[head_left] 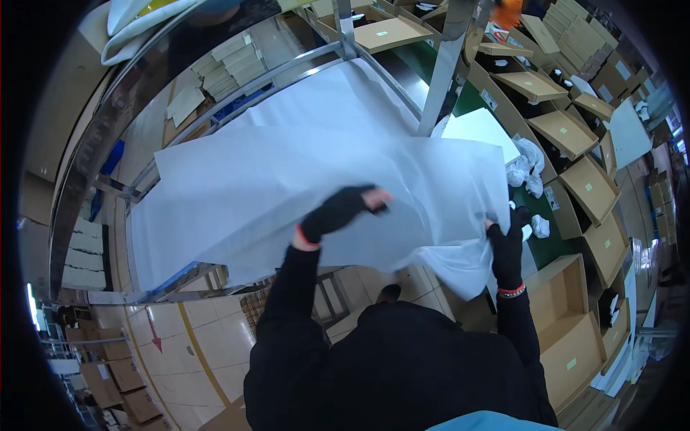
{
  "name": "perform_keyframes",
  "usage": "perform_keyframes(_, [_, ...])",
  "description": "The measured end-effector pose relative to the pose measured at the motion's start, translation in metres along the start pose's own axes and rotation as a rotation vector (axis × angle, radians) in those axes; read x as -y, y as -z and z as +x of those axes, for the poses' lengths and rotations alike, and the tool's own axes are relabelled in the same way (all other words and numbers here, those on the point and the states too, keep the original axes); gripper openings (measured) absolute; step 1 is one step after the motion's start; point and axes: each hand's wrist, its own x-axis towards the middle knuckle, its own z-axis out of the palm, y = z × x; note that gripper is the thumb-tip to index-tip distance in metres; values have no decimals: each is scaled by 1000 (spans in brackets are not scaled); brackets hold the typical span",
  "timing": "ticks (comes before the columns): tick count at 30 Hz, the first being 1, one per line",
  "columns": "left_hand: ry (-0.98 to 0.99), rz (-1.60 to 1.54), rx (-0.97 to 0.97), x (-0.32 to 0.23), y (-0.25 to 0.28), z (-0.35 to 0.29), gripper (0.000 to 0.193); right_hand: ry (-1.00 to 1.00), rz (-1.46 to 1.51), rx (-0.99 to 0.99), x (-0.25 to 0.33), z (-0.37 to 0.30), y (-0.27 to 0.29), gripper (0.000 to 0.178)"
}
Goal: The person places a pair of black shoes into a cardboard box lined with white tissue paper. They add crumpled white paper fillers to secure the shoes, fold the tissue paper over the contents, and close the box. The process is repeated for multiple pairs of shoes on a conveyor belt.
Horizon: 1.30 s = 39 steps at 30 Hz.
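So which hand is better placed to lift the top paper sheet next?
Probably the right hand: it grips the sheet at its right edge, where the paper bunches. The left hand only rests on the sheet's middle, fingertips showing, with no edge to pinch.

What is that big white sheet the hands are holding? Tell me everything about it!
The white sheet looks like thin tissue paper, wide, soft and lightly creased. It lies spread over a metal table frame, with its near edge drooping off. The left hand, in a black fingerless glove, rests on top of it near the middle. The right hand, gloved too, grips its right corner, where the paper bunches and hangs down in folds. More white paper lies under it.
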Motion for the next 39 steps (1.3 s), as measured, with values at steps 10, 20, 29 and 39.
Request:
perform_keyframes(10, [386,1522,-1232,109,131,-63,55,190,-94,-472,-17,-10,50,23])
perform_keyframes(20, [-646,1089,-1033,50,-42,14,38,85,-321,-438,-5,-82,236,35])
perform_keyframes(29, [-836,970,-197,19,-299,155,70,-401,-493,-314,4,-332,538,79])
perform_keyframes(39, [-872,1305,163,77,-493,324,73,-657,-305,-684,-63,-512,653,78])
